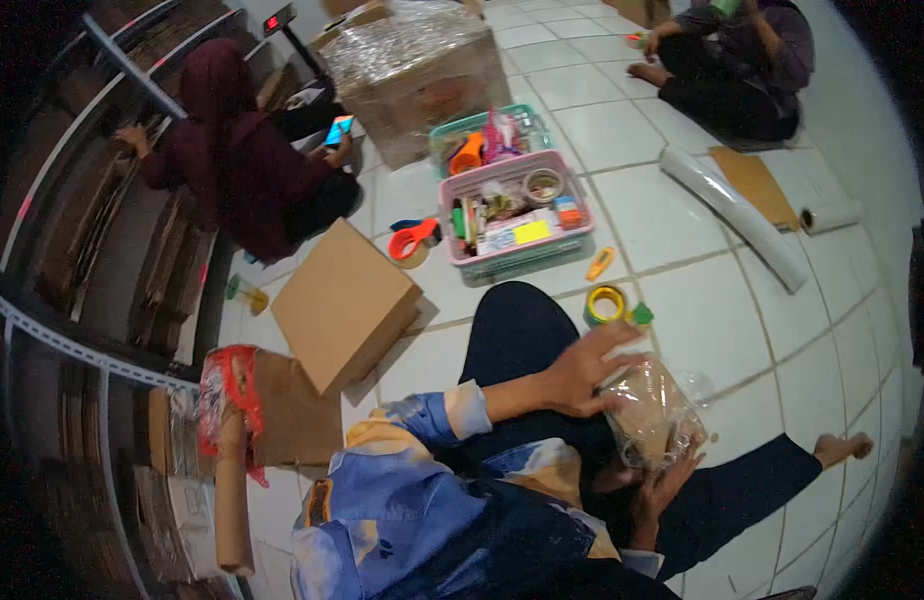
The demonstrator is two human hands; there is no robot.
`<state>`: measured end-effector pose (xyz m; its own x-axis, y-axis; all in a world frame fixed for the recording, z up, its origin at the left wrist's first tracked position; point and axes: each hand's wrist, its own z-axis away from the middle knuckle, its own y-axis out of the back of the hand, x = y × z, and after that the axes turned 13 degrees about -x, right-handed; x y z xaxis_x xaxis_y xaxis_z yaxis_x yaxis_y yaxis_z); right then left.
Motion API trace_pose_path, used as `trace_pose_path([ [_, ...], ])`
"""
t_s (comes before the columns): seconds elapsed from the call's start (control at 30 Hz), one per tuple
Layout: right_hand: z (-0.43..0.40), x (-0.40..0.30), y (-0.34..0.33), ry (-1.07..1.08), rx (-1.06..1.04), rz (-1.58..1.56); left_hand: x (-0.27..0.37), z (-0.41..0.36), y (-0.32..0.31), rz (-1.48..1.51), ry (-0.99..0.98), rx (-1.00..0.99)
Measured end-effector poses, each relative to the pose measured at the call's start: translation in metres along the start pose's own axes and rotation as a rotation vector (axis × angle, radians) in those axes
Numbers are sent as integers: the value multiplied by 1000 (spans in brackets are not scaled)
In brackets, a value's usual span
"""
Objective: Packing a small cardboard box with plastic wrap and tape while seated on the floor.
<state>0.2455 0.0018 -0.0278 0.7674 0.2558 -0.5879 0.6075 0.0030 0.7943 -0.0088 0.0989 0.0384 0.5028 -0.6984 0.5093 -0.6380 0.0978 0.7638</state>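
Observation:
A small brown package in clear plastic wrap (651,409) lies in front of me, between my hands. My left hand (589,371) reaches over its upper left side with fingers spread, slightly blurred; whether the fingertips touch the plastic is unclear. At the package's lower right edge, my right hand (668,480) has its fingers closed on the wrap. Just beyond my left hand, a yellow roll of tape (606,303) rests on the floor beside a green piece (642,313). An orange-yellow box cutter (600,263) lies farther off.
A pink basket (518,251) holds tape and small supplies, with a green basket (492,120) behind. Left are a closed cardboard box (345,300), an orange tape dispenser (413,240) and a cardboard tube (234,495). A plastic film roll (736,217) lies right. Two other people sit nearby.

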Motion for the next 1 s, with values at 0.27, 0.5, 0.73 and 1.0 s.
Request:
trace_pose_path([
  [0.27,-5,-6,-4,16,-13,-111,-48,157,112,-856,1094,492],
  [0.5,-2,-17,1,-69,42,-248,-59,179,102,-665,1297,123],
  [0.73,0,-6,-2,-29,-33,-284,-36,115,97,-466,1012,93],
  [1.0,2,-10,4,9,72,-427,-101,221,143,-708,1607,70],
])
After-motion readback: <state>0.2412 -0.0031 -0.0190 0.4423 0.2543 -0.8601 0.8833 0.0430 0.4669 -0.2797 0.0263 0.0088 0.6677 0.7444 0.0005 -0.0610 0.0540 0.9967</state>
